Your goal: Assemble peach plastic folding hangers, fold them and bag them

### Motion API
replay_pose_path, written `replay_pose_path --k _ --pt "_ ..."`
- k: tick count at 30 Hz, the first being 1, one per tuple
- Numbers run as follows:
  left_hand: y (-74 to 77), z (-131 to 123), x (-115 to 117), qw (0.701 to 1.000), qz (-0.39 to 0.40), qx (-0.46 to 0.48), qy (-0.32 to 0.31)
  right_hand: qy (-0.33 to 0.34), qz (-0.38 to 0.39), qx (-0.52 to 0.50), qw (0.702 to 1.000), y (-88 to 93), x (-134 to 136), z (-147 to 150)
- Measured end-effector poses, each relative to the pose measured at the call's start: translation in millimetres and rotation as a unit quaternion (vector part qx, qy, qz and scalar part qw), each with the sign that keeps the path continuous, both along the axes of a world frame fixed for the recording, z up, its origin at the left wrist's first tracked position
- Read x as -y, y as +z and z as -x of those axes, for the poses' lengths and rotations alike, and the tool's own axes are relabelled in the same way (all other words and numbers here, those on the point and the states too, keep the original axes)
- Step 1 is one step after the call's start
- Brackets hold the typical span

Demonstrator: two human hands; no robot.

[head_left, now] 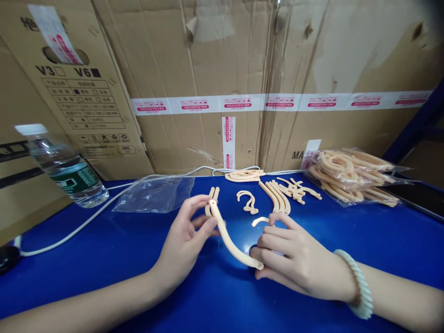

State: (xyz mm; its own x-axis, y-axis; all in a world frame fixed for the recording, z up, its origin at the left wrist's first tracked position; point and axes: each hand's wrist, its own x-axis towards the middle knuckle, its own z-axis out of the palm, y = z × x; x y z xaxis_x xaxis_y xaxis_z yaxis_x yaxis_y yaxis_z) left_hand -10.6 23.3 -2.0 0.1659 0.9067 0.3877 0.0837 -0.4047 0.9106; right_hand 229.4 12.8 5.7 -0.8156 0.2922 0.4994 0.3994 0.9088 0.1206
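Observation:
A curved beige plastic hanger arm [231,244] slants down from left to right between my hands. My left hand [189,233] pinches its upper end, which has a small hole, between thumb and fingers. At its lower end, my right hand [293,256] is closed, with the thumb under the tip and the fingers curled behind. A thin curved beige piece [259,221] shows beside my right index finger; whether it is held or lying there I cannot tell. Behind my left fingertips are two upright-looking beige strips [215,192], partly hidden.
Beige hooks [247,201], several curved arms [276,196], a pile of small pieces [298,190] and a flat stack [244,175] lie on the blue table [138,245]. Bagged hangers [350,175], a clear bag [154,194], a water bottle [65,166], a white cable [83,226] and cardboard boxes [194,55] surround them.

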Motion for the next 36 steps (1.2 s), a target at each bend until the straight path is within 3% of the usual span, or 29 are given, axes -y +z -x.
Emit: replay_pose_path --k 3,5,7,10,13,18,23,24,28,31,34,36 --pt "-0.8 4 5 0.964 -0.209 -0.15 0.073 -0.001 0.01 -0.017 1.0 -1.1 5 1" --pt "-1.4 4 10 0.909 -0.313 -0.273 0.035 -0.002 0.015 -0.024 1.0 -2.4 8 4" --pt "-2.5 1 14 0.854 -0.379 -0.353 -0.052 -0.003 0.014 -0.031 0.999 -3.9 12 6" --pt "-4.3 -4 17 0.811 -0.412 -0.401 -0.105 -0.004 0.006 -0.036 0.999 -5.9 16 9" --pt "-4.1 -7 17 0.798 -0.422 -0.418 -0.101 -0.002 0.001 -0.038 0.999 -7.2 19 11" --pt "2.5 -8 19 0.751 -0.455 -0.462 -0.126 0.011 0.022 -0.052 0.998 -7.9 22 14" --pt "11.1 2 16 0.701 -0.552 -0.439 -0.105 -0.007 0.102 -0.14 0.985 -1.4 22 11" --pt "12.9 7 11 0.7 -0.552 -0.44 -0.107 -0.022 0.118 -0.161 0.98 0.6 21 9" --pt "17.7 28 -20 0.762 -0.413 -0.48 -0.133 -0.044 0.132 -0.196 0.971 4.9 15 5" --pt "15.3 40 -43 0.81 -0.345 -0.455 -0.132 -0.043 0.142 -0.175 0.973 3.2 10 5" --pt "10.2 44 -52 0.855 -0.293 -0.41 -0.123 -0.069 0.141 -0.147 0.977 1.4 1 2" --pt "7.4 44 -51 0.87 -0.28 -0.393 -0.102 -0.094 0.118 -0.145 0.978 1.0 -9 -2"
